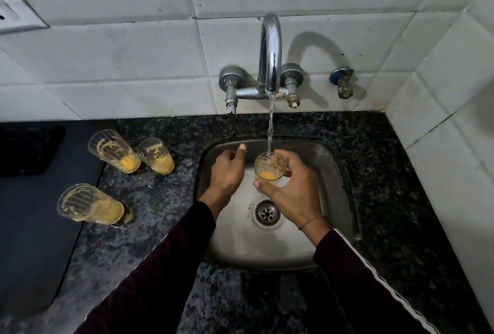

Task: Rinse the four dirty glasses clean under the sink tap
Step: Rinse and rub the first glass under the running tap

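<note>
Right hand (pixel 291 189) grip curls round 1 glass (pixel 268 167) under the tap (pixel 270 52) stream, its far side hidden by fingers; left hand (pixel 227 170) hangs loosely curled, holding nothing; 3 glasses (pixel 113 150) wait on the tabletop (pixel 160 200).

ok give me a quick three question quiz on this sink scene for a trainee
1. True or false: water from the tap is running into the glass held over the sink.
2. How many dirty glasses wait on the counter?
3. Which of the two hands grips the glass under the water? A) left B) right C) both

Key
1. True: the stream falls into its open mouth.
2. Three: two at the back and one nearer, all with orange residue.
3. B: the right hand holds it; the left hand is beside it, holding nothing.
</note>
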